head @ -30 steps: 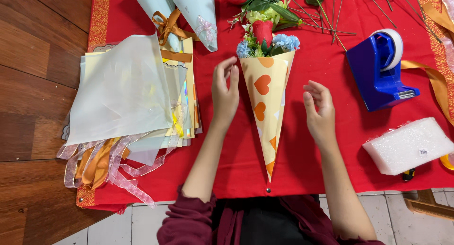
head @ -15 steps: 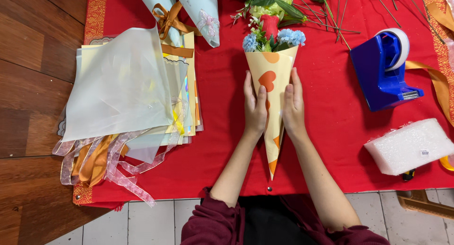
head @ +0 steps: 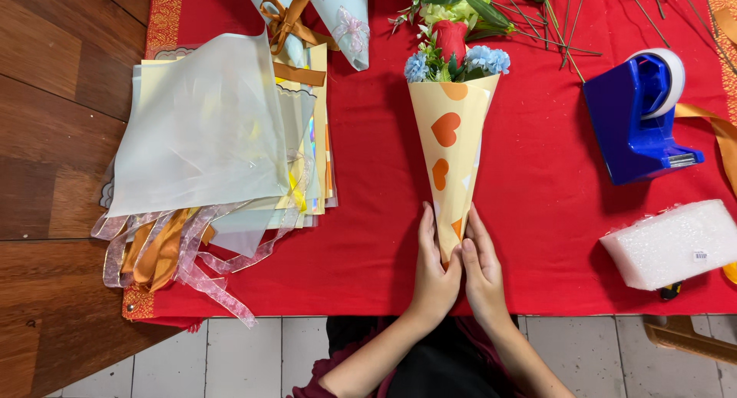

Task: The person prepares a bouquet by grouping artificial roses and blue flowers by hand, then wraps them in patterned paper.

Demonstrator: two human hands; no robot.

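On red cloth [head: 368, 214] | left hand [head: 434, 279], right hand [head: 484, 279] | clasp paper cone [head: 451, 145] tip

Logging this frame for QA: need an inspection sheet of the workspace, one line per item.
Surface: red cloth over a wooden table.
Job's things: yellow paper cone with orange hearts, lying flat, red rose and blue flowers at its mouth.
Clutter: stack of wrapping sheets, ribbons, blue tape dispenser, white foam block, loose stems, two pale finished cones.
Hands: left hand and right hand pressed around the cone's tip.
Cables: nothing seen.
Surroundings: tiled floor below.
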